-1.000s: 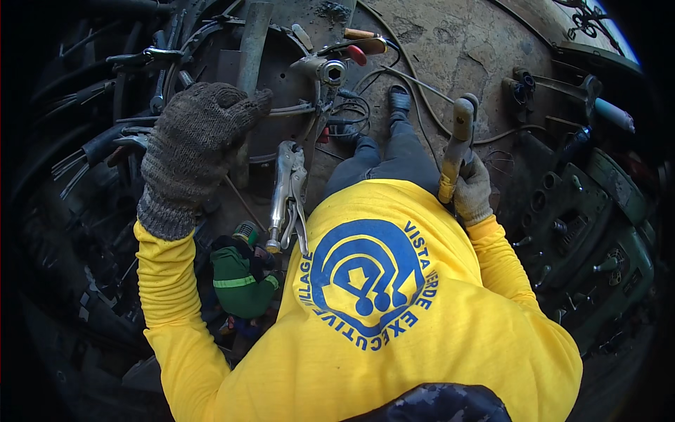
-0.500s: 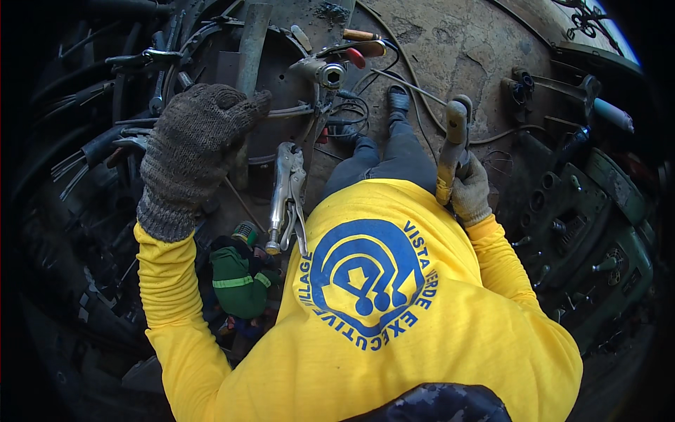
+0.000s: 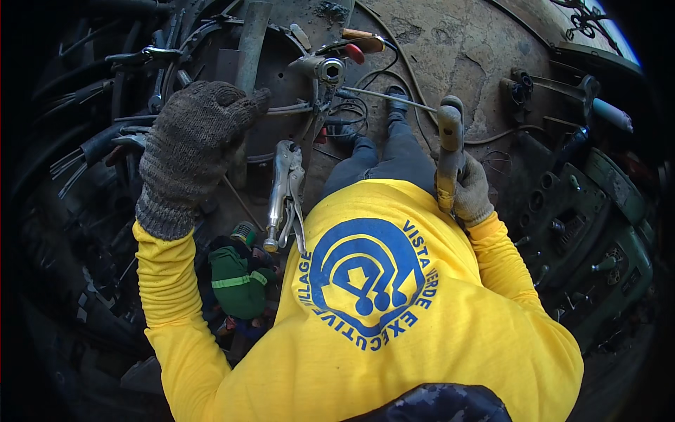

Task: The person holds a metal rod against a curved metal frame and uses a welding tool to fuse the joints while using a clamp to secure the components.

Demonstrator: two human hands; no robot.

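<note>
My right hand (image 3: 472, 188), in a grey knit glove, grips a worn, yellowish welding electrode holder (image 3: 448, 151). A thin welding rod (image 3: 394, 97) runs left from its jaw, its tip close to a metal piece with a socket-like round end (image 3: 330, 71). My left hand (image 3: 200, 137), in a dark grey knit glove, is closed beside thin metal bars (image 3: 290, 109); whether it holds them is hidden by the glove. Below those bars stands a pair of locking pliers (image 3: 283, 190), apart from both hands.
A steel pipe (image 3: 252, 46) and curved metal parts crowd the bench at left. A wooden-handled tool (image 3: 362, 34) lies beyond. Cables (image 3: 415, 88) cross the concrete floor. A green machine with levers (image 3: 573, 225) stands at right; a green cloth item (image 3: 235, 281) sits lower left.
The electrode holder has turned slightly, and the rod's tip has swung left and nearer to me, close to the metal piece. My left hand has hardly moved.
</note>
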